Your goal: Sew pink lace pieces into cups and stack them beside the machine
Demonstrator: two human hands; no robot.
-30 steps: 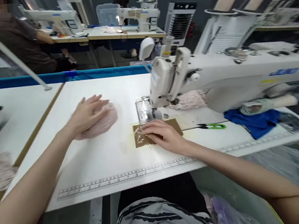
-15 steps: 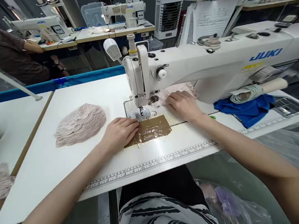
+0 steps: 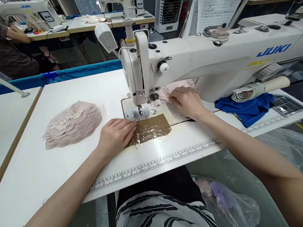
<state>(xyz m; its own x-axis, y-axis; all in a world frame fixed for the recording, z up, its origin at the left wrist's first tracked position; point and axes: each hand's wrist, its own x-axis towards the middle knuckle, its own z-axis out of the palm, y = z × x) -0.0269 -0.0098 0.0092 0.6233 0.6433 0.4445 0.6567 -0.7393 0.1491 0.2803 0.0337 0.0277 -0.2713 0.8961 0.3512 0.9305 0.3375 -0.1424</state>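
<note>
Toward the left edge of the table (image 3: 105, 84), well apart from the hands, lies a stack of pink lace pieces (image 3: 73, 124), its scalloped layers facing the front edge. The left hand (image 3: 117, 134) rests palm down at the left end of the brown taped patch (image 3: 154, 127), fingers together and loosely curved, nothing seen gripped; it is best kept light there, its fingertips clear of the presser foot (image 3: 140, 110). Beneath the arm of the sewing machine (image 3: 207, 56) lies more pink lace (image 3: 181, 86). The right hand (image 3: 187, 101) reaches its near edge, thumb and fingers drawn close together; whether they pinch it cannot be told. Openwork like this probably snags and stretches easily, so a shallow hold and a low, slow pull would suit it. Farther right, blue cloth (image 3: 244, 108) lies bunched, near the right edge.
</note>
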